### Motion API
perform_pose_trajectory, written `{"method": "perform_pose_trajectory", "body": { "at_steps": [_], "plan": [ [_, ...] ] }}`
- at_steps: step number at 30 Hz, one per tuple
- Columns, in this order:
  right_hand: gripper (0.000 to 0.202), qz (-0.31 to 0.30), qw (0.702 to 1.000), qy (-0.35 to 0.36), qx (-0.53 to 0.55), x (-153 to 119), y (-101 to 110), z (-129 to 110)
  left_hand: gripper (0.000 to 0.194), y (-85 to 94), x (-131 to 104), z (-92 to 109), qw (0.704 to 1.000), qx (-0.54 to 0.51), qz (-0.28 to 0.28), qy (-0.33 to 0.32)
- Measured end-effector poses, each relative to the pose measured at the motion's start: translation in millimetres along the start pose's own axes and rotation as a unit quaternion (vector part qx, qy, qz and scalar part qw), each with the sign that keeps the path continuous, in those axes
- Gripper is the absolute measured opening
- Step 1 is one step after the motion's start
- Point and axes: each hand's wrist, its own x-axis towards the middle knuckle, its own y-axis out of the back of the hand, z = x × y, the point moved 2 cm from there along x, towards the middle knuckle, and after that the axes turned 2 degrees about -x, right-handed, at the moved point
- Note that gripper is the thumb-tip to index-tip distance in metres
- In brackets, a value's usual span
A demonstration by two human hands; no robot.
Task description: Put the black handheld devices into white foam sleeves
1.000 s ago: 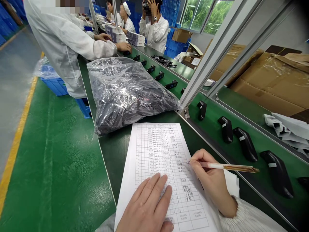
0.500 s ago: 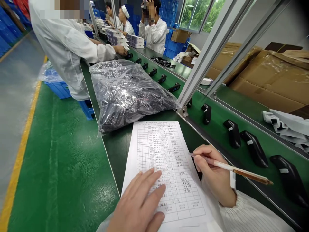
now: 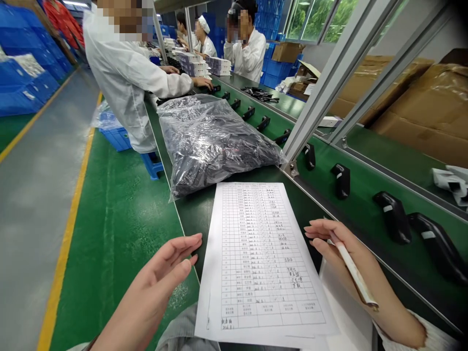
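Observation:
A stack of printed form sheets (image 3: 265, 253), its table partly filled with handwriting, lies on the dark green bench in front of me. My left hand (image 3: 157, 273) is just off the sheets' left edge, fingers stretched out and together, thumb apart, holding nothing. At the right edge, my right hand (image 3: 343, 258) keeps a white pen (image 3: 354, 275) between thumb and fingers. The pen slants back across the hand, its rear end toward me. A pale flat object (image 3: 347, 312) lies partly under the sheets, below my right hand.
Beyond the sheets lies a clear plastic bag (image 3: 219, 141) full of dark items. Black angled devices (image 3: 395, 217) with white labels line the green belt (image 3: 360, 209) at right. A metal post (image 3: 329, 83) rises beside the bag. A co-worker in white (image 3: 124, 63) reaches over the belt.
My left hand has lifted off the form and moved left of it. My right hand has shifted right, the pen now tilted more toward me. The view has turned left, and the belt devices have shifted.

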Motion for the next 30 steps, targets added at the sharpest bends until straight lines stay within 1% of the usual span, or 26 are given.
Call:
{"method": "perform_pose_trajectory", "body": {
  "at_steps": [3,6,11,17,24,30],
  "plan": [
    [0.037,0.003,1.000,-0.005,0.014,-0.3,-3.6,-4.5,0.032,-6.9,-3.1,5.3,0.999,-0.037,-0.021,0.017],
    [0.034,-0.002,1.000,0.003,0.015,-0.5,-3.0,-9.4,0.031,-11.6,-4.6,8.9,0.998,-0.050,-0.035,0.021],
    [0.034,-0.010,1.000,0.012,0.007,-0.4,-1.3,-6.0,0.030,-15.2,-4.5,12.8,0.997,-0.055,-0.050,0.015],
    [0.032,-0.021,1.000,0.008,0.005,0.5,-1.9,3.3,0.030,-15.7,-3.9,13.4,0.997,-0.062,-0.053,0.011],
    [0.031,-0.024,0.999,-0.001,0.023,0.2,-1.9,6.4,0.028,-14.9,-3.6,9.7,0.991,-0.108,-0.065,0.035],
    [0.030,-0.032,0.999,-0.004,0.030,-0.4,-2.5,8.4,0.025,-15.9,1.4,11.5,0.988,-0.136,-0.041,0.057]
  ]
}}
